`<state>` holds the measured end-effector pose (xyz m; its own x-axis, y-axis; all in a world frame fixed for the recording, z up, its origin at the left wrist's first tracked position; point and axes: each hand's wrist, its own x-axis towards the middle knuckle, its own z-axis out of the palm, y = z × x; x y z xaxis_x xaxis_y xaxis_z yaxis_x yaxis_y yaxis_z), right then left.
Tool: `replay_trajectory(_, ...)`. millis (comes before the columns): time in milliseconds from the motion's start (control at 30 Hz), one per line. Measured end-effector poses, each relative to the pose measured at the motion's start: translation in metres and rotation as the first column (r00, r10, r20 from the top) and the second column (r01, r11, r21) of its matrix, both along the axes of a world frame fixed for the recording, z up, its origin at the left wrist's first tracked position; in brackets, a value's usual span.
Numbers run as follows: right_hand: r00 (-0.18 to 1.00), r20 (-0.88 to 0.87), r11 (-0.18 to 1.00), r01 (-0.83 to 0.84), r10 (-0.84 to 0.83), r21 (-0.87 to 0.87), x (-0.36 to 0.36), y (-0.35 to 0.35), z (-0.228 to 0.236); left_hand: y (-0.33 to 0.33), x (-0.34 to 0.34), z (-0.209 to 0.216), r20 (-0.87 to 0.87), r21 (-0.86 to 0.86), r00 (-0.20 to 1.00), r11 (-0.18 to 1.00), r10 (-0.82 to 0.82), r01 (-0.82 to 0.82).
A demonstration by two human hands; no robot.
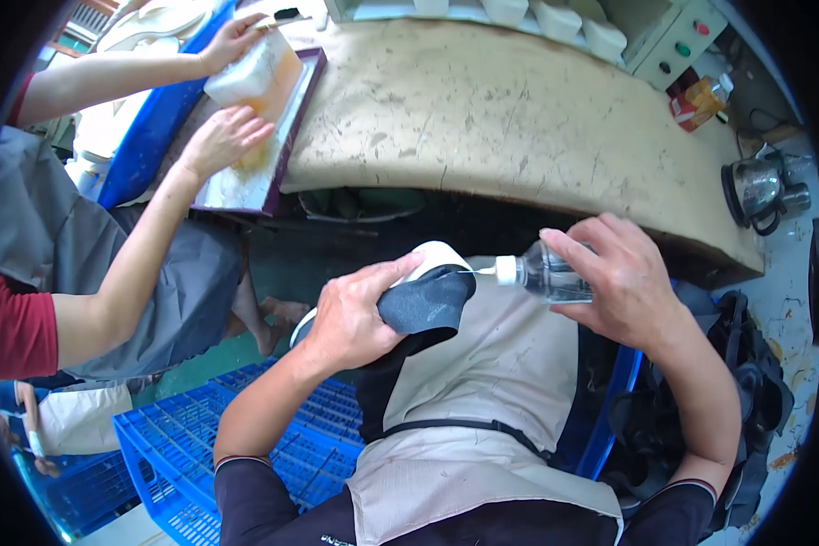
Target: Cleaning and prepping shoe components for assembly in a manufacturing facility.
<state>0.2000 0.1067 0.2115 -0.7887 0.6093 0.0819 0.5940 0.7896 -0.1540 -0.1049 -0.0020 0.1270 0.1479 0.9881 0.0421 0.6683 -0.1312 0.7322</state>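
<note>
My left hand (357, 314) is closed around a dark grey shoe upper (426, 305) with a white, rounded shoe last or sole (439, 252) along its top side. In my right hand (623, 278) is a clear squeeze bottle (560, 276), lying sideways with its white cap toward the upper. Its thin nozzle reaches the dark opening edge of the upper; whether the tip touches is too small to tell. Both hands are over my beige apron (482, 364), in front of the workbench.
The worn beige workbench (482, 109) curves ahead. At left, a co-worker's hands are at a white block (255, 77) over a purple-edged tray (287, 155). Blue crates (182, 455) stand at lower left. A glass pot (755, 187), a bottle (701, 102) and dark pieces (701, 409) are at right.
</note>
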Motion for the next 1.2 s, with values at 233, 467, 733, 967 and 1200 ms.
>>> replay_trajectory(233,0.830,-0.370,0.907,0.357,-0.417,-0.223,0.066,0.058,0.016,0.014,0.021,0.032,0.455,-0.031,0.885,0.995,0.100,-0.097)
replay_trajectory(467,0.436,-0.635,0.728,0.611,-0.638,-0.312,0.111,0.131,-0.010,0.047,0.067,0.022,0.692,-0.114,0.688,0.973,0.221,-0.198)
replay_trajectory(733,0.576,-0.598,0.819,0.261,-0.557,-0.512,-0.019,-0.041,-0.087,0.034,0.104,-0.066,0.661,-0.180,0.642,0.912,0.389,-0.368)
replay_trajectory(967,0.625,-0.603,0.867,0.317,-0.496,-0.384,-0.058,-0.066,-0.158,-0.006,0.114,-0.119,0.615,-0.114,0.694,0.914,0.373,-0.390)
replay_trajectory(1200,0.744,-0.565,0.934,0.263,-0.356,-0.243,-0.080,-0.067,-0.160,-0.002,0.067,-0.097,0.328,0.270,0.931,0.929,0.159,-0.253)
